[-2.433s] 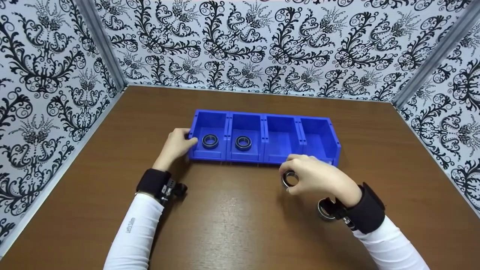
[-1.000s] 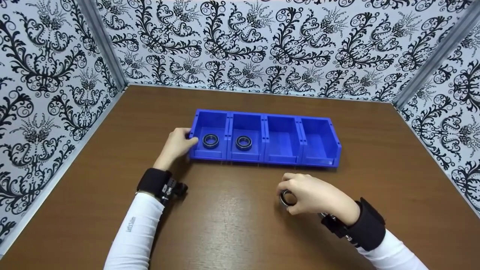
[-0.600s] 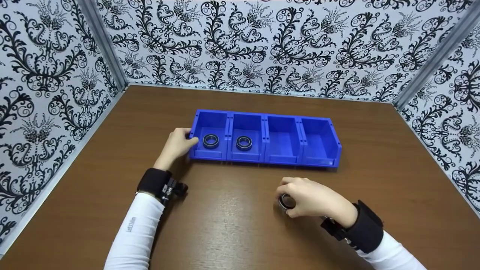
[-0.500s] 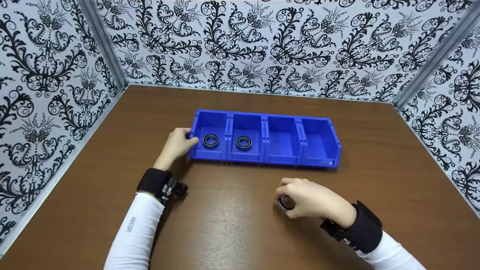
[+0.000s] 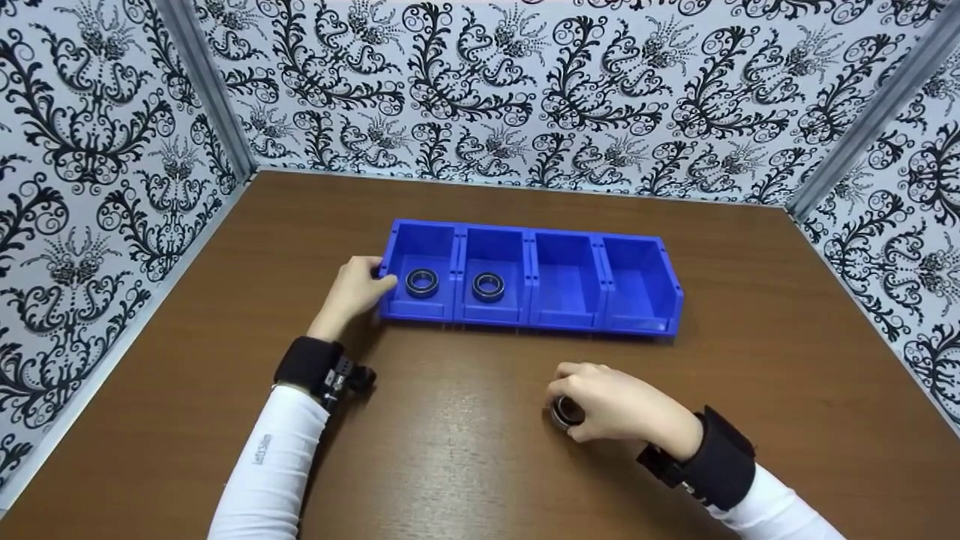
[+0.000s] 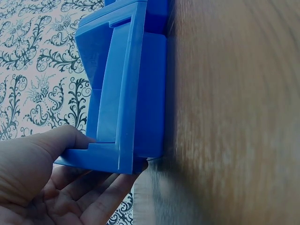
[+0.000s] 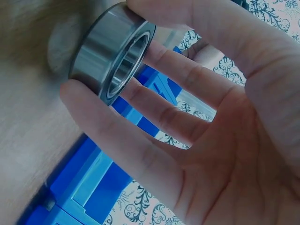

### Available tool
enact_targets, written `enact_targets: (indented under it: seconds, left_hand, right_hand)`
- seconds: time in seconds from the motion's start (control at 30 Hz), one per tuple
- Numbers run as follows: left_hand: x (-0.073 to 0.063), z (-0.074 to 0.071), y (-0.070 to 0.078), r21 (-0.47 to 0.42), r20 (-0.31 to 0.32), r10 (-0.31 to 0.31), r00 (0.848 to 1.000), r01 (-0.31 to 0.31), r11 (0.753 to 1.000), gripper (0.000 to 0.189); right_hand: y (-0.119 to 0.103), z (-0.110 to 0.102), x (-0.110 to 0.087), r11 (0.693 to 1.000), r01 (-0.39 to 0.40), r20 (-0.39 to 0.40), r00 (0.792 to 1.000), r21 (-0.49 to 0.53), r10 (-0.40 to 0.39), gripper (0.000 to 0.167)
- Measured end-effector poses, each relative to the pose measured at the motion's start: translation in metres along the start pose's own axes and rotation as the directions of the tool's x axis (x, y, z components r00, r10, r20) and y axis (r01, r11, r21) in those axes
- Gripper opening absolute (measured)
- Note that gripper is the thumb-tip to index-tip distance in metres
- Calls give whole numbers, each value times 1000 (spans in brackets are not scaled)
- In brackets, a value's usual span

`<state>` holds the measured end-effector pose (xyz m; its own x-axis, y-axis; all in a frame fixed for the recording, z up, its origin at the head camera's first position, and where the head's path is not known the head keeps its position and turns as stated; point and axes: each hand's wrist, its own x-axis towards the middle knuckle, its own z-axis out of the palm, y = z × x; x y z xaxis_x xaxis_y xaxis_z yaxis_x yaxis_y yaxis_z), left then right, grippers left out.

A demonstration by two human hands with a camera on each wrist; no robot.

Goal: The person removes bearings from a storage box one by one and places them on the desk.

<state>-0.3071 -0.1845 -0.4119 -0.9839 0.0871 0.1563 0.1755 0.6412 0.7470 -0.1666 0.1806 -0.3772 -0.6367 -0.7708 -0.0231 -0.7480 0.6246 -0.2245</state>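
In the head view my left hand (image 5: 351, 289) grips the left end wall of a row of blue storage bins (image 5: 564, 319). The left wrist view has the thumb inside that wall and the fingers outside it. My right hand (image 5: 619, 403) holds a steel ball bearing (image 7: 99, 52) between thumb and fingertips, close over the table in front of the bins; the bearing is tilted. One bearing (image 5: 421, 283) lies flat in the leftmost compartment, and another bearing (image 5: 488, 287) in the compartment beside it. No bearing shows in the two right compartments.
The brown wooden table (image 5: 450, 450) extends around the bins. Patterned panels (image 5: 487, 90) wall it at the back and both sides, with grey metal posts (image 5: 202, 82) at the corners. Dark straps with small cameras sit on both wrists.
My right hand has drawn back from the bins' front edge with its bearing, toward me and slightly left. Another bearing, visible by the right wrist at first, is now hidden. The left hand stays put.
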Motion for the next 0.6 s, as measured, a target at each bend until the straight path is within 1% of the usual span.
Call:
enact_targets:
  seconds: [0.23,0.6]
  left_hand:
    - [0,0,0,-1,6,-7,1000,7,1000,30]
    - [-1,0,2,-25,20,-24,999,25,999,39]
  right_hand:
    - [0,3,1,1000,7,-3,1000,7,-7,32]
    - [1,8,2,1000,2,-1,1000,-4,-2,32]
